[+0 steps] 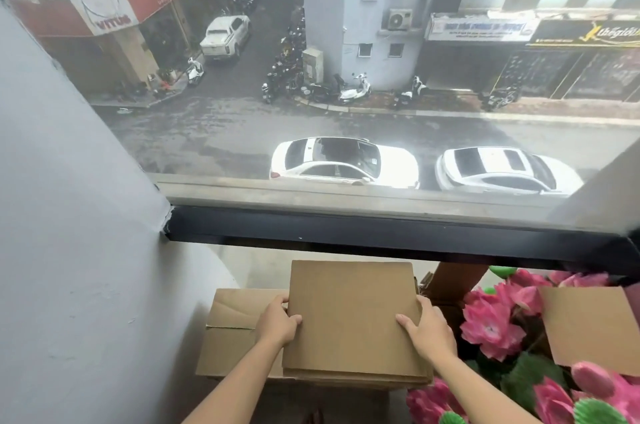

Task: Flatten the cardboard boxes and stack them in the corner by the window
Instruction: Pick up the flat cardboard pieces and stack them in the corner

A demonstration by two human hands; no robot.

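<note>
Head view: flattened cardboard box (349, 316) at 6 o'clock, below black window frame (381, 233), atop cardboard stack (232, 330). Left hand (277, 323) and right hand (429, 330) each with grip curled round its side edges. Pink flowers (491, 326) at 4 o'clock.

A single head-worn, wide-angle view looks forward and steeply down from a standing person's eye level, close against a window (346, 77) in the corner of a room. The upper two-thirds of the frame face out through the glass onto a street (242, 132) well below — seen from an upper floor. The lower third takes in the black window frame (381, 233), the grey wall (69, 215) at left, and both forearms near the lens — straight lines bow toward the edges.
</note>
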